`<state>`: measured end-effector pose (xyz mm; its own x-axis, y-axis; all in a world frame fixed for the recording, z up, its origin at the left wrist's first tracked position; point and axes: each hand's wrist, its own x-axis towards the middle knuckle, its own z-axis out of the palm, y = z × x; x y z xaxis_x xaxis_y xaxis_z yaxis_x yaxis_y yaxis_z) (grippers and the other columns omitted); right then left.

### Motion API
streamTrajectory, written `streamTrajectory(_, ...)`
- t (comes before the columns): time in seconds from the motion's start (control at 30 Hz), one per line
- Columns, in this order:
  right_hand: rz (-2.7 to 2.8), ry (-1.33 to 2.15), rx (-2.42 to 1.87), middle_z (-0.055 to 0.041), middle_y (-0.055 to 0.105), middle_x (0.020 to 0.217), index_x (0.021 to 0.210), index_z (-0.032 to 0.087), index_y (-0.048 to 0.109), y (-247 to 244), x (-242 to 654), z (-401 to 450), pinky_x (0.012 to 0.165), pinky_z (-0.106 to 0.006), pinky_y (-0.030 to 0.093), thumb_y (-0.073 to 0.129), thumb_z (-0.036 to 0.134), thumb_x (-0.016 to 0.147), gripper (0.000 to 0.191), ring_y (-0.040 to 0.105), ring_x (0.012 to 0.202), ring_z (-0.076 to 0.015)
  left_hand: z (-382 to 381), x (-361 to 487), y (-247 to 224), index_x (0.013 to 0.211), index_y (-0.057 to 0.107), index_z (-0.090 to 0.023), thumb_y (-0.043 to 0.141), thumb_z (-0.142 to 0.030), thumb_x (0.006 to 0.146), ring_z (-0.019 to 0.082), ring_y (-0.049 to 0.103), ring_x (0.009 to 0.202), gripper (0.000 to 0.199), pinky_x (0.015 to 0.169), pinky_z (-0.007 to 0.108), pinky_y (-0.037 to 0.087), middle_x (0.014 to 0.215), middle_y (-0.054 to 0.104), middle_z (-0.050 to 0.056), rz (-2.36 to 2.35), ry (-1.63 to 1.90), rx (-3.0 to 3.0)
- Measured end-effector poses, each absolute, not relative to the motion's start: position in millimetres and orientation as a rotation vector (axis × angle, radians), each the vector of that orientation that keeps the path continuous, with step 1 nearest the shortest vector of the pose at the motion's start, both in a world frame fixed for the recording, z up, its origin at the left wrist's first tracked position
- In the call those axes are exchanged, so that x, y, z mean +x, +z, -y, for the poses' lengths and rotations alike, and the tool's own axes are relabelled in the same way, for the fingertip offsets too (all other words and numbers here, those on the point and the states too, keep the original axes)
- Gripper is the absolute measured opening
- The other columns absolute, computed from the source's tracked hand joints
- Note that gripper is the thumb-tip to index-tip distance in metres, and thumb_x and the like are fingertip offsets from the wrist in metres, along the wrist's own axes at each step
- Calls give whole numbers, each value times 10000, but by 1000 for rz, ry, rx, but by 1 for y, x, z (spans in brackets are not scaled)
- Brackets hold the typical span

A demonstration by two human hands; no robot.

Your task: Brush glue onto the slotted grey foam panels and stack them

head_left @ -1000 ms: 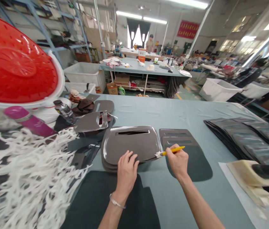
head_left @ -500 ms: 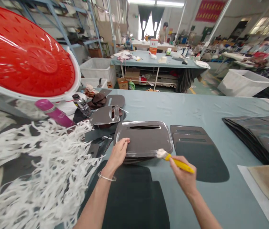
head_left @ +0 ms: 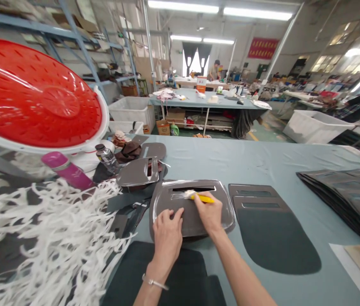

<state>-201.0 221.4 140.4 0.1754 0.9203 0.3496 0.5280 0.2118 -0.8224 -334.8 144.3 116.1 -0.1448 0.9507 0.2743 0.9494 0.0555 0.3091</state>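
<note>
A grey-brown panel (head_left: 195, 221) with a slot near its far edge lies on top of a stack. A wet, whitish line runs round its border. My left hand (head_left: 168, 233) rests on the panel's near left part, fingers apart and nothing held. In my right hand (head_left: 210, 210) is a brush with a yellow handle (head_left: 205, 198). Its white-coated bristles touch the panel just below the slot, where whitish streaks show. Two slotted panels (head_left: 275, 238) lie overlapping to the right. Dark sheets (head_left: 186, 272) lie under my forearms.
White strips (head_left: 49, 238) heap at the left, beside a pink bottle (head_left: 68, 171), a clear bottle (head_left: 106, 157) and a red basin (head_left: 61, 102). Dark panels (head_left: 345, 191) are stacked at the right. Beyond the blue table (head_left: 224, 159), people stand farther back.
The brush in my right hand has moved from the panel's near right edge to below the slot. My left hand has shifted right and nearer me, fingers more spread. The view has tilted up.
</note>
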Motion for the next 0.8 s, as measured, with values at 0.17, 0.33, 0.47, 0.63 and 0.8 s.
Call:
streamTrajectory(0.17, 1233, 120, -1628, -38, 667, 670, 742, 166, 660, 151, -155, -231, 624, -243, 431, 548, 385, 792, 251, 584, 591, -155, -146, -330, 113, 1173, 569, -359, 431, -302, 891, 227, 440, 1054, 319, 875, 405, 357, 1046, 497, 64, -2315, 686, 2024)
streamTrajectory(0.33, 1575, 455, -1263, -19, 692, 761, 793, 196, 672, 146, -250, -244, 657, -222, 447, 517, 307, 818, 192, 602, 647, -136, -148, -331, 111, 1148, 589, -326, 400, -287, 899, 239, 449, 1046, 315, 839, 392, 369, 1079, 511, 79, -2333, 592, 2038)
streamTrajectory(0.47, 1565, 374, -1427, -15, 685, 698, 750, 217, 671, 135, -223, -260, 622, -238, 444, 542, 305, 792, 162, 598, 599, -148, -149, -335, 111, 1174, 575, -354, 388, -274, 902, 223, 459, 1033, 340, 838, 377, 370, 1060, 514, 71, -2281, 648, 1996)
streamTrajectory(0.63, 1327, 91, -1677, -29, 664, 664, 734, 182, 658, 151, -111, -246, 606, -235, 433, 551, 347, 774, 201, 586, 580, -147, -152, -343, 119, 1133, 599, -396, 377, -297, 899, 227, 466, 1002, 337, 855, 407, 368, 1035, 531, 52, -2193, 634, 1871)
streamTrajectory(0.8, 1591, 362, -1345, -34, 663, 745, 814, 174, 652, 160, -145, -168, 630, -219, 449, 563, 293, 812, 148, 587, 630, -125, -169, -372, 124, 1122, 614, -319, 321, -283, 898, 200, 501, 1021, 370, 907, 379, 387, 1049, 576, 39, -1939, 586, 1753)
